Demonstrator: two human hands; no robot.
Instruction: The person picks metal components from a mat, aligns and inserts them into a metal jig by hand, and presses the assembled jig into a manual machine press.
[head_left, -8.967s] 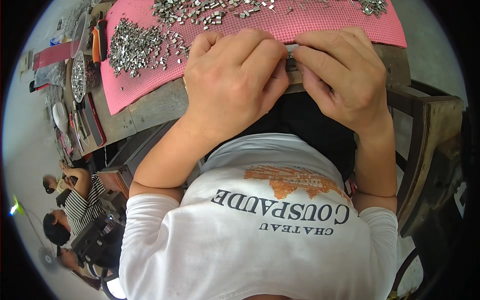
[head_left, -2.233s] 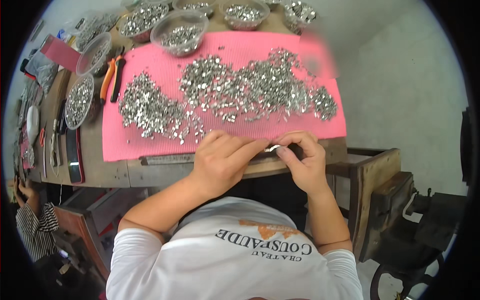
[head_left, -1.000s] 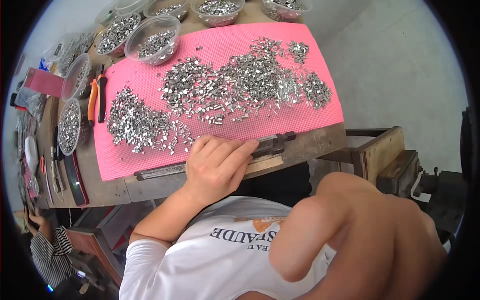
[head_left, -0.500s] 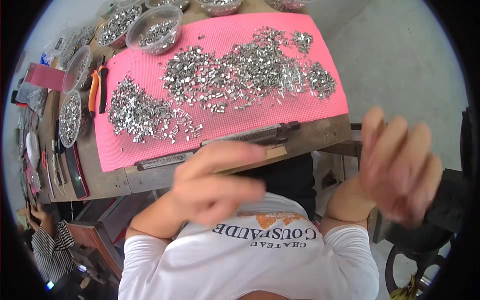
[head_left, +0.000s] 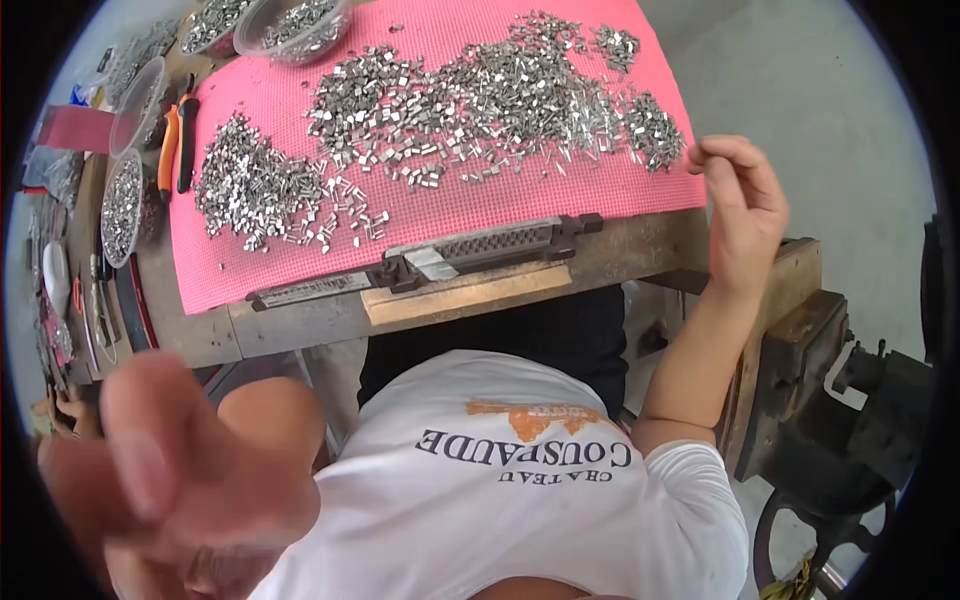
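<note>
My left hand (head_left: 200, 470) is raised close at the lower left, large and smeared by motion. Its fingers look bent, but what they hold, if anything, is hidden. Over the right edge of the pink mat (head_left: 450, 205) is my right hand (head_left: 745, 205), thumb and fingers drawn together beside a small heap of metal bits (head_left: 652, 132). Nothing can be made out between those fingertips. Along the table's front edge lies a dark grooved metal jig (head_left: 490, 245), bearing a small flat silvery piece (head_left: 432, 264). Larger heaps of little silvery metal pieces (head_left: 460, 100) cover the mat.
Clear plastic bowls of metal pieces (head_left: 123, 208) stand left of the mat and behind it. Orange-and-black-handled pliers (head_left: 169, 150) lie at its left edge. A wooden strip (head_left: 470, 293) projects below the jig. Dark machinery (head_left: 850, 420) stands at the right.
My left hand has moved from in front of the jig to the lower left, nearer the camera, uncovering the jig. My right hand has gone forward and left to the mat's right edge.
</note>
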